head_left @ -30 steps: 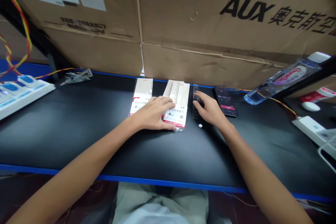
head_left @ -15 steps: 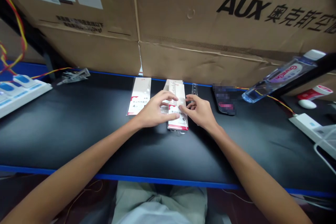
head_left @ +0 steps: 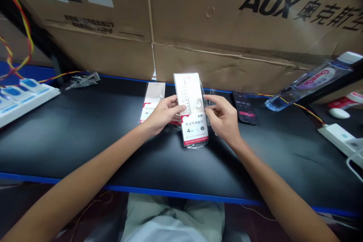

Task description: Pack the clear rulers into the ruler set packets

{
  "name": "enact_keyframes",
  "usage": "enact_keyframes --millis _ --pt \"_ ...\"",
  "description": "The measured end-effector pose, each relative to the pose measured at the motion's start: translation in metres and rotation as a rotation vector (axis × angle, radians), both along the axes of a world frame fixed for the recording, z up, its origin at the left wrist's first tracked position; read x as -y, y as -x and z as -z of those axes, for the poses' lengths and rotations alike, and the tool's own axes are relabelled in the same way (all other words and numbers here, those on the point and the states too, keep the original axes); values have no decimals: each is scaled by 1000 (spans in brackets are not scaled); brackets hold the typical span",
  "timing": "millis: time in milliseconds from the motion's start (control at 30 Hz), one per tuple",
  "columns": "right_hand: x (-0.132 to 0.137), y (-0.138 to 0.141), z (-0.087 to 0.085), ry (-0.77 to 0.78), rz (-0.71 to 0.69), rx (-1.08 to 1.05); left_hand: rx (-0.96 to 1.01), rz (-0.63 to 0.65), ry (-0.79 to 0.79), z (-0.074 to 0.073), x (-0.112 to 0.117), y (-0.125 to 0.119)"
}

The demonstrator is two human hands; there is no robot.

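Note:
Both of my hands hold one clear ruler-set packet [head_left: 192, 110] with a white and red card, lifted off the black table [head_left: 85, 132] and tilted towards me. My left hand [head_left: 161, 113] pinches its left edge. On the right edge, my right hand [head_left: 222, 117] grips with thumb and fingers closed. A second packet [head_left: 151, 100] of the same kind lies flat behind my left hand. A clear ruler [head_left: 211, 96] lies on the table just behind my right hand.
Large cardboard boxes [head_left: 198, 26] wall the table's back edge. A dark phone [head_left: 246, 107] lies right of the ruler, with a tilted water bottle [head_left: 309, 81] beyond. White power strips sit at the far left [head_left: 19, 96] and far right [head_left: 337, 138]. A clear clip [head_left: 82, 80] lies back left.
The packet was flat under my left hand; my right hand left the clear ruler, came over to it, and both hands lifted and tilted the packet up.

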State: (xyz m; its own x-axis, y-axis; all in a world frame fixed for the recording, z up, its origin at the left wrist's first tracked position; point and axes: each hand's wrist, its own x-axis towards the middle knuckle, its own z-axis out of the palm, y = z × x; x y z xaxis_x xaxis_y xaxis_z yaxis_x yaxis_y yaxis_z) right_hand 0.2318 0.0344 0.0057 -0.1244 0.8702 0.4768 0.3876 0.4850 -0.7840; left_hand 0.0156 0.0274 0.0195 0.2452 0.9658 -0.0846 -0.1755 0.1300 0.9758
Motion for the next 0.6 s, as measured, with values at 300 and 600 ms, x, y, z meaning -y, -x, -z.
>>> enact_keyframes --millis 300,600 --pt "10 4 -12 -49 6 77 5 43 -40 -3 -3 10" --pt "1 2 -11 313 -160 -303 61 90 21 -7 -7 18"
